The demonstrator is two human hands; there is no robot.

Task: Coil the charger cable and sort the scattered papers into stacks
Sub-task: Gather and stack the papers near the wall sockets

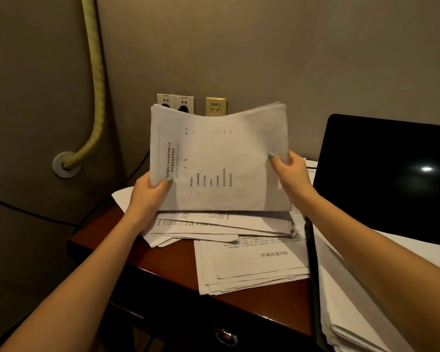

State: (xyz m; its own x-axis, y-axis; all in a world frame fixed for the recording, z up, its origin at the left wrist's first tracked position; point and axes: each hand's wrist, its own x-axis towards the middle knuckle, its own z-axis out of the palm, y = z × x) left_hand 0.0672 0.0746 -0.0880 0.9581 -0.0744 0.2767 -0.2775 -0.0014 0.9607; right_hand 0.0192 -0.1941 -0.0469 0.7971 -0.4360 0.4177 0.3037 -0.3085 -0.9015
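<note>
The wooden table (163, 265) is covered for the most part by papers, and a dark screen (391, 189) is stood at its right. A thick bundle of sheets (221, 158) is held upright over the middle of the table, its lower edge at or just above a loose heap (224, 226); whether contact is made cannot be told. Nearer the camera a flatter stack (252, 268) is laid, not yet squared. The bundle is gripped at its left edge by the left hand (148, 194) and at its right edge by the right hand (294, 174), each thumb pressed on the front, the fingers hidden behind. A thin black cable (36, 215), probably the charger's, is seen uncoiled at the left. The sorting is judged partly done, the coiling not begun.
</note>
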